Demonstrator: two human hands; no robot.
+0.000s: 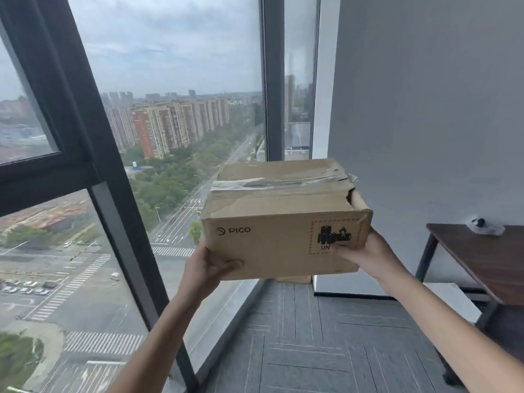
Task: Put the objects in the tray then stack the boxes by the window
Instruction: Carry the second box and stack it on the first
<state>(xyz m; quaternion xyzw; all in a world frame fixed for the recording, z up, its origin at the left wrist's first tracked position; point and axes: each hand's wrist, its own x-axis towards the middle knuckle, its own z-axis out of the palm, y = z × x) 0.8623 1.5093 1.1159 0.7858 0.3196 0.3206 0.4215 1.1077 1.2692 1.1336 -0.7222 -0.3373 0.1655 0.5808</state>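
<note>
A worn brown cardboard box (pixel 280 219) marked PICO, with torn tape on its lid, is held up in the air in front of the window corner. My left hand (pixel 209 268) grips its lower left corner, thumb across the front face. My right hand (pixel 365 253) grips the lower right corner, thumb over the printed warning label. Just under the held box, a sliver of another cardboard box (pixel 295 279) shows in the corner by the window; most of it is hidden.
Floor-to-ceiling window (pixel 158 165) with dark frames fills the left side. A grey wall (pixel 425 109) stands on the right. A dark wooden table (pixel 487 259) at right carries a small object in clear plastic (pixel 485 226). Grey carpet tiles (pixel 326 344) cover the floor below.
</note>
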